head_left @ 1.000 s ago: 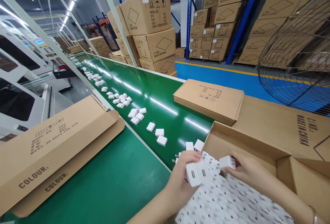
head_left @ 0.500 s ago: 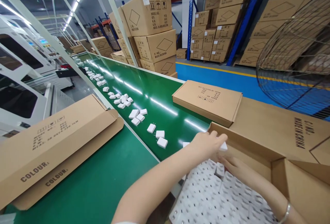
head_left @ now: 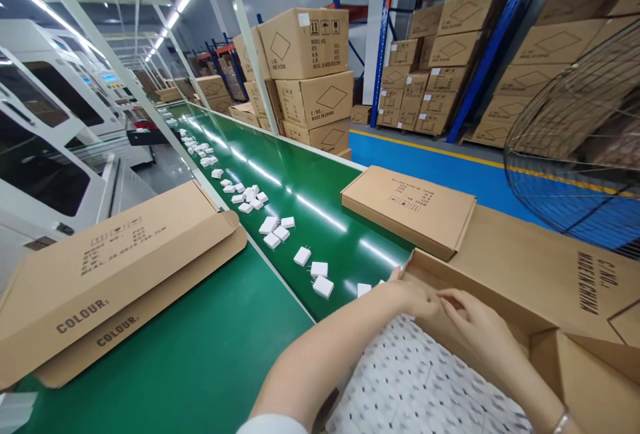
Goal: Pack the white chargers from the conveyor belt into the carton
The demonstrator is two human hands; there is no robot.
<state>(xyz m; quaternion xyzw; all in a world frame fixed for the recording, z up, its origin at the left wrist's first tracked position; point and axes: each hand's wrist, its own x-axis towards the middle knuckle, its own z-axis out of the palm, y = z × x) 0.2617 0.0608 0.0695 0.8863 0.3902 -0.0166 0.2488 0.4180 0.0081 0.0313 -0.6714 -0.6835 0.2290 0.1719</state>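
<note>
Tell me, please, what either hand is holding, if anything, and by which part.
It cannot be told: no held thing shows at the left hand or right hand.

Large cartons [head_left: 315, 97] are stacked at centre back. Smaller boxes [head_left: 453, 51] are seen by a blue-and-orange rack [head_left: 493, 47]. Blue floor [head_left: 383, 154] is crossed by a yellow line [head_left: 425, 147]. Wire fan [head_left: 575, 174] is cut off at right.

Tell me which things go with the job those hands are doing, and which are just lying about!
Probably part of the job:
white plugs
green belt under them
open box by the left hand and right hand

Probably just around:
fan
stacked boxes beyond the belt
blue-and-orange shelves
</note>
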